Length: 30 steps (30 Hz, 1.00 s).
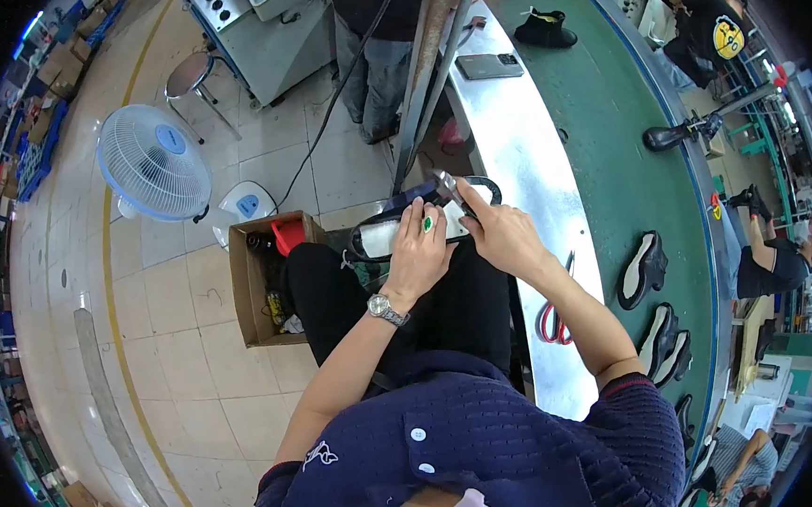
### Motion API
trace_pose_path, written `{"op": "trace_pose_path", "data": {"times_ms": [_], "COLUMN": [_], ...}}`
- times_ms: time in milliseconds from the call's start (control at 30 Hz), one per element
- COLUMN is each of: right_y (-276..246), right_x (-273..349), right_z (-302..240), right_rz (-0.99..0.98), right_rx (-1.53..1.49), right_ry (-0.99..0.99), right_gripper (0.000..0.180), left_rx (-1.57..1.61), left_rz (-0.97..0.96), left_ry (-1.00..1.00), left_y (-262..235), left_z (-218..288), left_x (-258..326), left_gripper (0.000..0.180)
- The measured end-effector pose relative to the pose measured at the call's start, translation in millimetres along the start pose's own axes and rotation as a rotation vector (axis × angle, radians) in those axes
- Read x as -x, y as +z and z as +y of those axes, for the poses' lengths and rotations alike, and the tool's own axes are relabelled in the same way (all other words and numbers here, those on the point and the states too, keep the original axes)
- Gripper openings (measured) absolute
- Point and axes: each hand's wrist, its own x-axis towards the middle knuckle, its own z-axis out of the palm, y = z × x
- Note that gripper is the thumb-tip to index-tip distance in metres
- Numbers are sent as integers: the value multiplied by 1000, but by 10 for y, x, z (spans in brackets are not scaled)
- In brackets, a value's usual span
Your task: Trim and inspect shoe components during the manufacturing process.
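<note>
At the far left a white round floor fan (153,162) stands on the tiled floor, with a small white appliance with a blue mark (244,206) just beside its base. Right of that, an open brown cardboard box (255,281) sits on the floor against the seated person's knee, holding a red piece and some dark odds and ends. Above it, a round metal stool (191,74) stands near a grey machine cabinet (253,17).

In the middle, the person holds a black shoe upper with a white lining (398,227) over the lap, at the near edge of the table. The left hand (420,254), wearing a green-stoned ring and a silver wristwatch (388,310), lies flat on top of the shoe, fingers closed down around it. The right hand (501,237) grips the shoe's far end, fingers pressing at a small metallic part there; what that part is cannot be told.

Further right, the long silver metal table (526,158) carries a dark smartphone (490,65) and red-handled scissors (554,318). Beyond it runs a green conveyor belt (623,118) with a black shoe (546,28) and several black-and-white shoe soles (643,268). At the right edge, other workers sit by the belt.
</note>
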Motion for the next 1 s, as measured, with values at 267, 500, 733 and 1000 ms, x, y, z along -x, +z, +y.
{"op": "trace_pose_path", "data": {"times_ms": [267,500,733,1000], "right_y": [-10,118,-110,30], "right_x": [-14,27,239,229], "right_z": [54,151,122,-128], "right_rz": [17,92,-533,-484], "right_rx": [13,9,-930,-756], "right_ry": [7,53,186,203], "right_gripper": [57,56,52,45], "left_rx": [23,206,530,361], "left_rz": [-15,-130,-203,-279], "left_ry": [-9,-204,-267,-109], "left_y": [2,-269,-388,-569], "left_z": [-8,57,-570,-460], "left_x": [9,-204,-271,-200], "left_gripper": [58,63,47,71]}}
